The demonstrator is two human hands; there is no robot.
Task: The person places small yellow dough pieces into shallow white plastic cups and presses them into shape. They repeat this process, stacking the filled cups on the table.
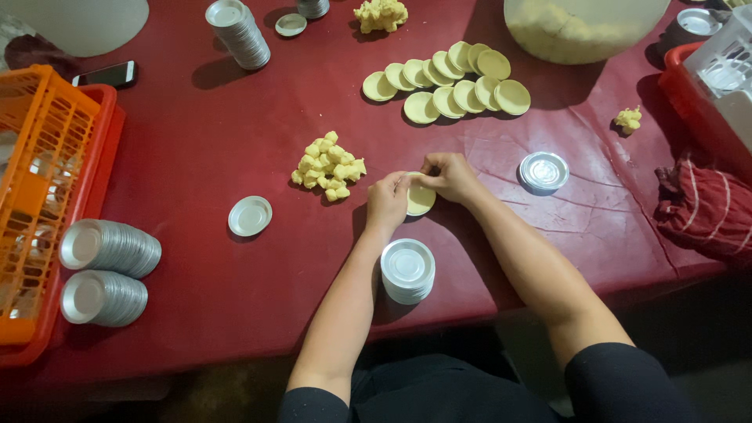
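Both my hands meet on one small foil tart mould lined with yellow dough (421, 199) on the red table. My left hand (387, 200) grips its left rim. My right hand (448, 175) presses on its upper right edge. A pile of small yellow dough lumps (329, 165) lies just left of my hands. Below them stands a short stack of foil moulds (407, 270) near the table's front edge. Several dough-lined moulds (452, 84) lie overlapping in rows farther back.
A single foil mould (250, 215) lies left, another (544, 171) right. Stacks of moulds (105, 270) lie on their sides by an orange crate (35, 172). A tall stack (237, 33), a phone (106, 75), a dough bowl (583, 31), dough clumps and a red cloth (707, 207) surround.
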